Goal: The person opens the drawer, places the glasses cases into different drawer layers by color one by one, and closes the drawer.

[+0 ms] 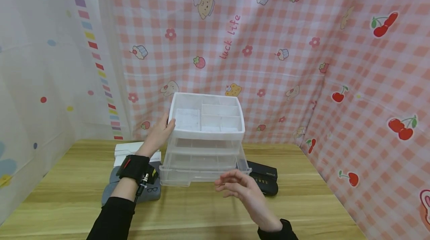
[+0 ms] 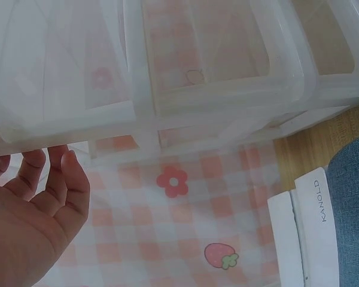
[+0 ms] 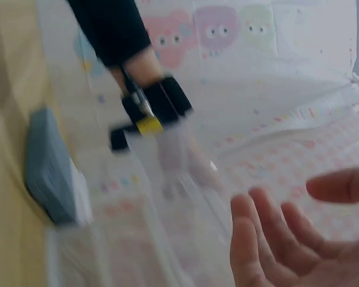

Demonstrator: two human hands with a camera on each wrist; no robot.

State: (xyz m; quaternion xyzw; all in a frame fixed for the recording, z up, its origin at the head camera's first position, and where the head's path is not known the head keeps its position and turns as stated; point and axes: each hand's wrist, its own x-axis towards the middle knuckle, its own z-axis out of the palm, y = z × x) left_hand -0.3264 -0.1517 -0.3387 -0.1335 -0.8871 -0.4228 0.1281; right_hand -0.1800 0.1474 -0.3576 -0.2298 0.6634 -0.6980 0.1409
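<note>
- Organiser [image 1: 205,135] steadied: that looked like the step in hand, and the next move seemed to call for the right hand [image 1: 246,196] to meet its low front.
- Left hand [image 1: 156,136] was clamped on its upper left rim, fingers bent there.
- Right hand hung loose near its lower right front, thumb and fingers apart, gripping nothing.
- Between both hands it was, mid-worktop [image 1: 195,219]!

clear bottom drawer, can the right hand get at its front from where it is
Probably yes. The right hand holds nothing and is close by the near right corner of the clear bottom drawer, with nothing visible between them. Whether the fingertips already touch it, I can't tell.
</note>
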